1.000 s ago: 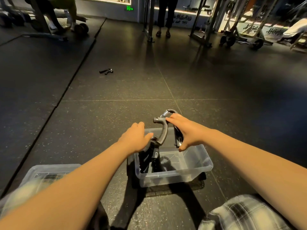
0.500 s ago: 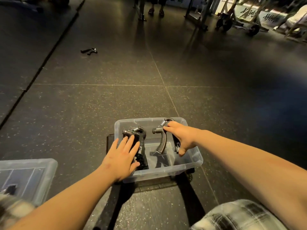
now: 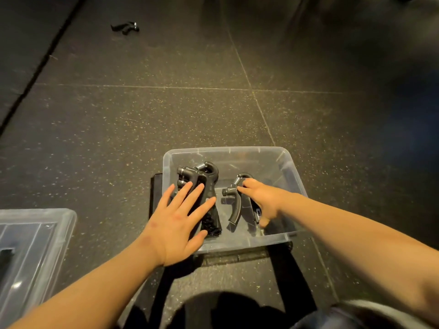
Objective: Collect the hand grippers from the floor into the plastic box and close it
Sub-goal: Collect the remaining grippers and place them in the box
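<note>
Holding hand grippers, the plastic box (image 3: 292,168) has the left grippers (image 3: 206,178) by its left wall under the left hand's (image 3: 177,225) straight, spread fingers, and the right gripper (image 3: 234,208) mid-box, one handle gripped by the right hand's (image 3: 264,200) curled fingers. A stray gripper (image 3: 125,27) lies on the floor (image 3: 118,127) beyond the box's far-left corner.

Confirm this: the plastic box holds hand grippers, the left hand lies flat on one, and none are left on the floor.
Wrong on the floor: the head view shows one hand gripper lying there, beyond the plastic box. The left hand does lie flat on a boxed gripper.
</note>
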